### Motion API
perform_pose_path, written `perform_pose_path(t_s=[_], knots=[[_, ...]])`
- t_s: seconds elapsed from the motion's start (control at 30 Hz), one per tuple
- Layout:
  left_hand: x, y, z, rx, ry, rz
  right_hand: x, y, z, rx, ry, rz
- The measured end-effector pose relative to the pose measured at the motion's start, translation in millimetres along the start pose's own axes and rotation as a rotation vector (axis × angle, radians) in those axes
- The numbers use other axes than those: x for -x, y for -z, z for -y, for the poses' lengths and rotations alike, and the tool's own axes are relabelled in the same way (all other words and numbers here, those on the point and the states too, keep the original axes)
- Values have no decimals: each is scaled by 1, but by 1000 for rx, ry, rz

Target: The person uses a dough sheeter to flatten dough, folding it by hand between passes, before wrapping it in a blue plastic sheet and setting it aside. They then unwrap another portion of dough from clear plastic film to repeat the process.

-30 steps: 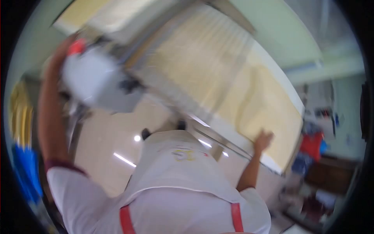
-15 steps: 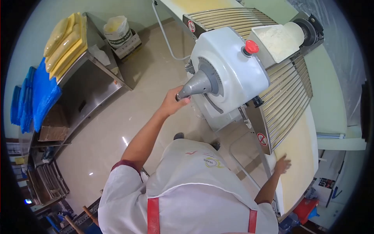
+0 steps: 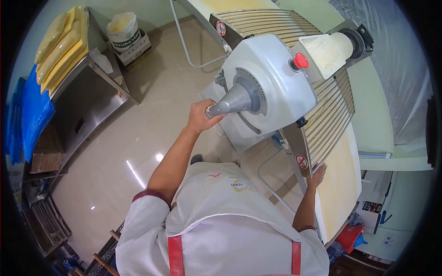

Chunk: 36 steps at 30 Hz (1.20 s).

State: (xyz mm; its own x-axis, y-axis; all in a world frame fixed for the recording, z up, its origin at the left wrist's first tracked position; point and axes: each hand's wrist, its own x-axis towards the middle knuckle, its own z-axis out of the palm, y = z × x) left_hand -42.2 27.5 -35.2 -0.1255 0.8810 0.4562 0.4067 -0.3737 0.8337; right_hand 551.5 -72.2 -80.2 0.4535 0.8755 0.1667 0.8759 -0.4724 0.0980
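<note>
While left hand (image 3: 201,117) stays curled round lever (image 3: 233,100), right hand (image 3: 317,176), fingers extended, seemingly empty, now beside guard (image 3: 296,146); work apparently centred there.

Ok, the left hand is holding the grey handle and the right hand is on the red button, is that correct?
Not quite: the right hand isn't on the red button; the head view shows it by the end of the metal guard, at the pale belt. The left hand does hold the grey handle.
</note>
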Motion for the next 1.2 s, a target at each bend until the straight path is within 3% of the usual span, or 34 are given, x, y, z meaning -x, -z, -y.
perform_pose_path(t_s=[0.2, 0.27, 0.3, 0.33, 0.4, 0.47, 0.53, 0.63, 0.77, 0.93, 1.03, 1.2], knots=[[2, -2, 2, 20, -44, 6, -5, 4, 11, -193, 63, -102], [2, -2, 3, 15, -26, 18, -39, -38, -53, -18, 28, 37], [2, -2, 1, 11, -2, 30, -39, -8, -33, 69, 11, 106], [1, -1, -1, 4, 20, 41, -34, 25, -12, -479, -478, -74], [0, -2, 2, -10, -6, 41, -44, 48, 2, -432, -317, -411], [-1, -1, 3, -7, -14, 61, -43, 108, 81, -575, -118, -556], [-1, 0, 4, 19, -3, 89, -25, 173, 184, -867, -8, -508], [-1, 2, 9, 32, -14, 120, 8, 233, 295, -967, 339, -510], [-2, 10, 13, 85, -7, 292, 34, 252, 367, -1123, 561, -514], [-51, 56, 42, 196, -239, 581, 30, 249, 376, -1016, 323, -525], [-102, 98, 98, 227, 20, 643, 31, 249, 383, -1039, 168, -563], [-235, 148, 172, 19, 109, 602, 26, 248, 395, -1149, -102, -704]])
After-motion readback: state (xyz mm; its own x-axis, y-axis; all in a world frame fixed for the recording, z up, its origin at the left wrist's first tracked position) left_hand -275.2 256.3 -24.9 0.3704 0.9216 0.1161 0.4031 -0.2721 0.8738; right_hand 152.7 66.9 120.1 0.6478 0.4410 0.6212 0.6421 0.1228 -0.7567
